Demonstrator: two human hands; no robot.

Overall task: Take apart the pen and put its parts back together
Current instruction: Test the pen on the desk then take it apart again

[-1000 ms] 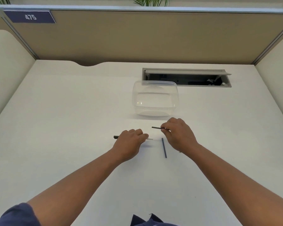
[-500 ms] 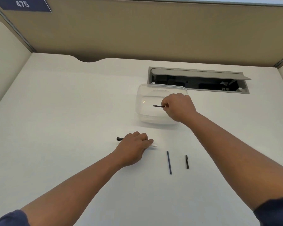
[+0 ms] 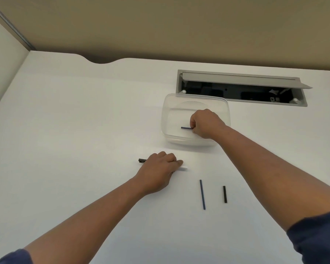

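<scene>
- Head view: the right hand (image 3: pixel 205 123) reaches forward with the arm nearly straight, knuckles up, fingers pinched together on one end of a short dark pen piece (image 3: pixel 186 128) whose free end points left, held over the inside of the clear plastic tub (image 3: pixel 167 134).
- Whether that piece touches the tub floor cannot be told.
- The left hand (image 3: pixel 157 170) lies palm down on the white desk (image 3: pixel 74 130), wrist low, fingers curled and pressed onto the pen barrel (image 3: pixel 184 167); its white end pokes out to the right of the fingertips and a dark tip shows at the left.
- Near the body, a thin blue refill rod (image 3: pixel 202 194) and a short black sleeve (image 3: pixel 225 194) lie side by side on the desk, apart from each other and from both hands.
- Judged from this, the pen is in pieces and the step is sorting or fetching parts at the tub.
- To do it well, keep the pinch near the piece's end, lower it flat, and let go only once it rests, so it cannot roll or bounce.
- Keep the left hand's weight on the barrel to stop it rolling.
- Behind the tub, a grey cable hatch (image 3: pixel 236 80) stands open; a loose part could drop into it.
</scene>
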